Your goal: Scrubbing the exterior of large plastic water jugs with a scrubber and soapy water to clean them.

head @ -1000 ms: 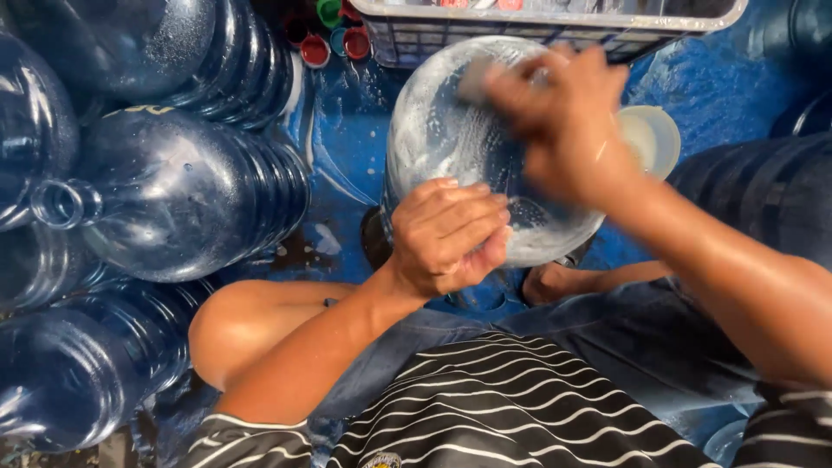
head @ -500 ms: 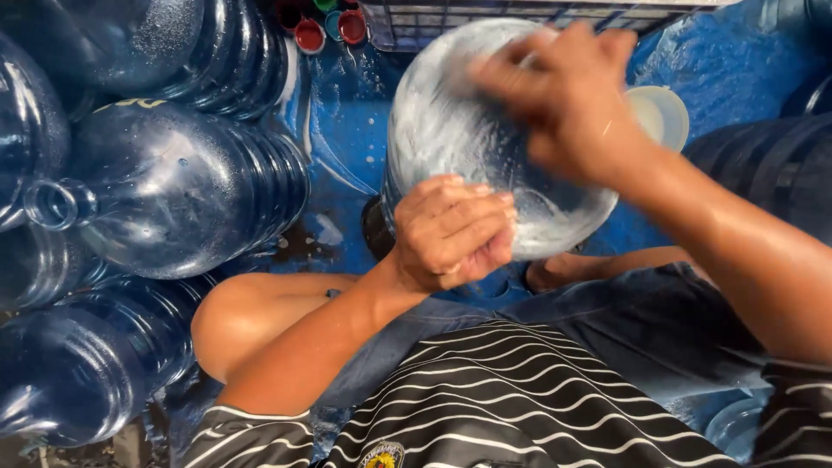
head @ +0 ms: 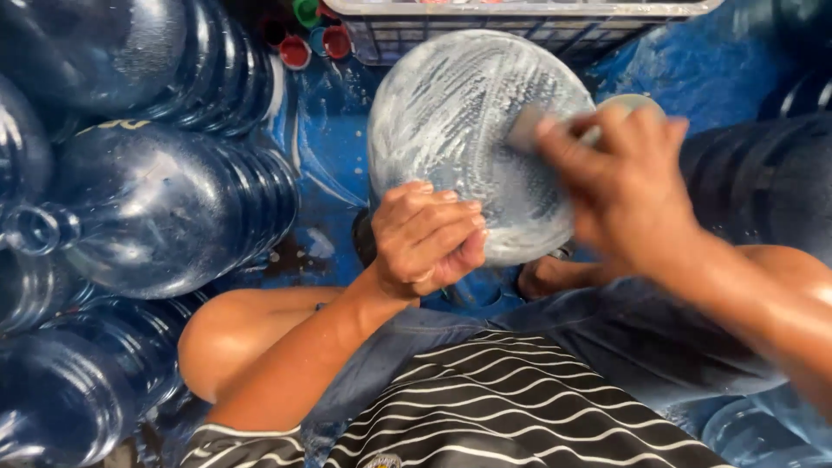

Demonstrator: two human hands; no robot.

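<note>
A large clear-blue water jug (head: 468, 121) stands between my knees, its soapy round bottom facing up, streaked with white lather. My left hand (head: 426, 238) grips the jug's near edge, fingers curled over it. My right hand (head: 620, 186) is blurred with motion at the jug's right side and presses a pale sponge (head: 530, 128) against the lathered surface. The jug's lower body is hidden behind my hands and legs.
Several big blue water jugs (head: 165, 217) lie stacked on their sides at the left. A grey plastic crate (head: 520, 22) stands beyond the jug, with red and green caps (head: 308, 39) beside it. A pale round lid (head: 633, 104) lies right. The floor (head: 334, 156) is wet and blue.
My right hand with the sponge has swept from the jug's upper middle across to its right side. The left hand has kept its grip on the near edge.
</note>
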